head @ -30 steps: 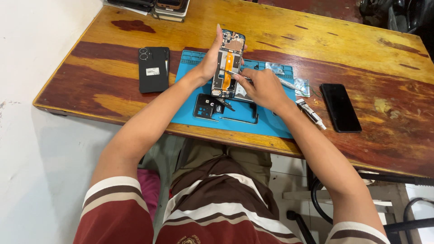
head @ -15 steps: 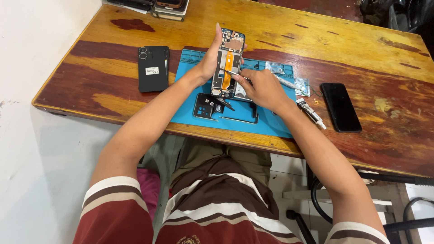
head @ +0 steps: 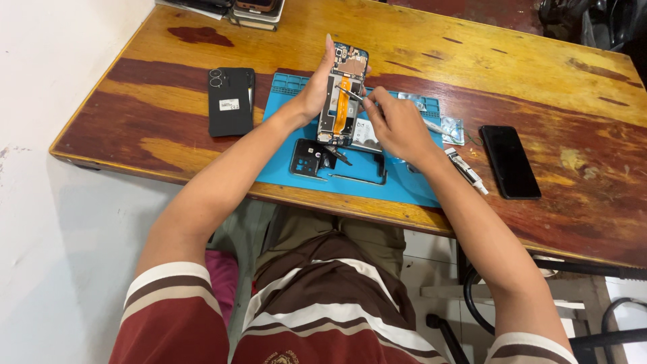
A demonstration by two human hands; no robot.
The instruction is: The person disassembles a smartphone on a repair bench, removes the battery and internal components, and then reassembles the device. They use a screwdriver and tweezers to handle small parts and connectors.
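Note:
My left hand [head: 314, 94] grips an opened phone [head: 342, 94] with its back removed, showing boards and an orange flex strip, held tilted above a blue work mat [head: 283, 162]. My right hand [head: 397, 125] holds thin metal tweezers [head: 352, 94] whose tips touch the phone's inside near the middle. Below the phone, on the mat, lies a black phone frame piece [head: 311, 159] with a camera cutout.
A black phone back cover [head: 230, 101] lies left of the mat. A dark phone [head: 509, 162] lies face up at the right, with a small glue tube [head: 465, 170] beside it. Small plastic packets [head: 450, 128] sit on the mat's right end. Stacked items [head: 256, 10] rest at the wooden table's far edge.

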